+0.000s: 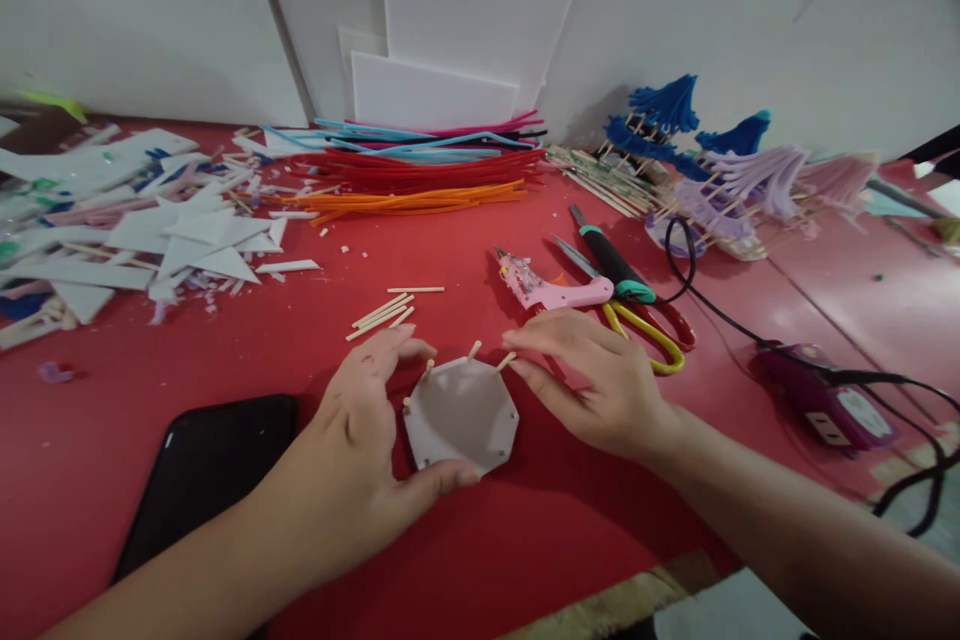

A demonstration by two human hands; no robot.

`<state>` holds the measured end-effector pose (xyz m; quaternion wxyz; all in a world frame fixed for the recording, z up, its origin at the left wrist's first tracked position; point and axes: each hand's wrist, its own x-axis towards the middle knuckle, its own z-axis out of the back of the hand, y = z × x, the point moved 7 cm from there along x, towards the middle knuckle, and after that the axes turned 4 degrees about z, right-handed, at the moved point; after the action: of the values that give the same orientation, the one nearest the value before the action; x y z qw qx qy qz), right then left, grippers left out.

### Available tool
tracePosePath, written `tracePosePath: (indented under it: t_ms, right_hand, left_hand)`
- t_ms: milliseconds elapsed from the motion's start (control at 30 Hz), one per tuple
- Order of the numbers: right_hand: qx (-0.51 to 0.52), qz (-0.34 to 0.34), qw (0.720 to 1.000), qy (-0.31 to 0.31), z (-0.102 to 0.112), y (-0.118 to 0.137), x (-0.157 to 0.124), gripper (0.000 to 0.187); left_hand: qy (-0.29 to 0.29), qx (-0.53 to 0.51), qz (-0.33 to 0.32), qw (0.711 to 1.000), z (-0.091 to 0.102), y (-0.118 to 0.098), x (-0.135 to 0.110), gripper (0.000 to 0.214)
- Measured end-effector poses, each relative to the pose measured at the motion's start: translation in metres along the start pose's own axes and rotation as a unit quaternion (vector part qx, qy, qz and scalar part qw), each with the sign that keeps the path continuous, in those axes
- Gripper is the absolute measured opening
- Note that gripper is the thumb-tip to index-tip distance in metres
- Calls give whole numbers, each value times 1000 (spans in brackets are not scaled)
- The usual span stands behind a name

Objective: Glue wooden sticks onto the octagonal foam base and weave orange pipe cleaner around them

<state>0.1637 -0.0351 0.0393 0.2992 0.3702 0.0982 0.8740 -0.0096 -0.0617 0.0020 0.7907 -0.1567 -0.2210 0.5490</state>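
Left hand, half curled, grips one board between thumb and fingers. Right hand, fingertips nearly together, pinches one stick at board's rim; three more stand left of those fingertips, one glue gun beyond.

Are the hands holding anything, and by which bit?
The left hand holds the white board around its left side. The right hand is at the upper end of a small stick; whether it's gripping, I can't tell.
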Motion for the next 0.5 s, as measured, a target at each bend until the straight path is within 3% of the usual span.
tracePosePath:
  t_ms: [133, 233, 500]
  right_hand:
    - [1, 28, 1000, 10, -5, 1, 0, 21]
    - [3, 24, 1000, 8, -6, 0, -1, 18]
    - [6, 14, 1000, 2, -4, 1, -3, 18]
  left_hand:
    - [-2, 1, 0, 1000, 2, -1, 3, 80]
    - [35, 0, 8, 999, -5, 0, 4, 74]
    - [48, -14, 4, 999, -4, -1, 4, 74]
